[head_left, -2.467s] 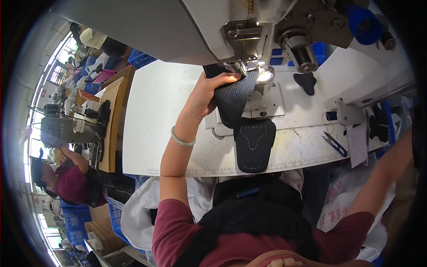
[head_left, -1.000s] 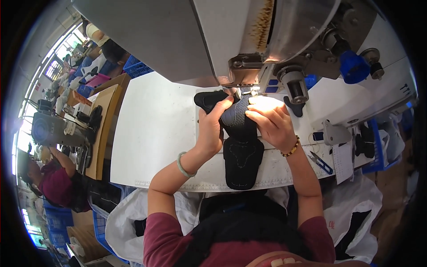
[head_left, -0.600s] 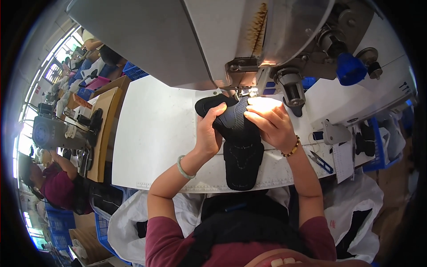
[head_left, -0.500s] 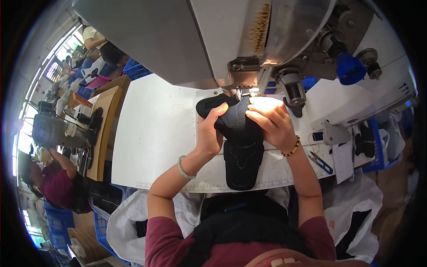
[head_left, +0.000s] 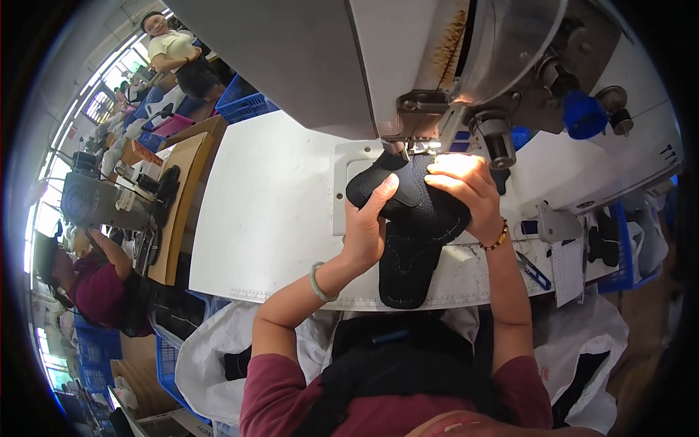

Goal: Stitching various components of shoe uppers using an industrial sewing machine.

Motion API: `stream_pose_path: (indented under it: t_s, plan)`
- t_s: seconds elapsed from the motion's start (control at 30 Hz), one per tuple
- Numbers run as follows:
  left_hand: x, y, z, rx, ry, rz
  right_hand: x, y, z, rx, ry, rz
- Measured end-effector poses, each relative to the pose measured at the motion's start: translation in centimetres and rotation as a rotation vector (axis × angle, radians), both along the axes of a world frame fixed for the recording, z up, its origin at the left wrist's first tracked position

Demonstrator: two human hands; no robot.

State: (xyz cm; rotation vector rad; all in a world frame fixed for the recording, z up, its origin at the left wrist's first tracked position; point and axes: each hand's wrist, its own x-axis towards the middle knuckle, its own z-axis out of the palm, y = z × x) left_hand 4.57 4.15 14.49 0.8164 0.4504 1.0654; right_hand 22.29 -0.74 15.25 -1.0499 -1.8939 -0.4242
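The black piece (head_left: 419,197) lies right under the sewing machine (head_left: 313,65), its far edge at the needle area. The left hand (head_left: 366,226) pinches its left side, thumb on top; the right hand (head_left: 472,193) has bent fingertips laid on its right side, though whether they grip or only press I can't tell. To my mind, good work here means guiding lightly, keeping the layers flat and fingertips clear of the needle. A second black piece (head_left: 409,269) lies nearer on the white table (head_left: 255,211), with snips (head_left: 535,271) to the right. Far left stands a blue basket (head_left: 244,108); a co-worker (head_left: 95,295) sits left.
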Motion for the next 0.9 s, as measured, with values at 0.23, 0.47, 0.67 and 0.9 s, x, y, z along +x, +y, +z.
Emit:
stream_pose_path:
  t_s: [0.23,0.47,0.67,0.9]
  plan:
    - [0.6,-0.6,-0.4,0.007,-0.024,0.086,0.5,0.5,-0.1,0.095,0.018,0.03]
    - [1.5,-1.8,0.0,0.138,0.105,0.217,1.2,0.5,-0.5,0.06,0.12,0.044]
    - [1.1,-1.6,1.0,0.262,0.238,0.151,1.6,0.7,-0.5,0.055,0.161,0.083]
    - [0.7,-0.6,0.6,0.239,0.176,0.08,1.4,0.4,-0.1,0.005,0.163,0.175]
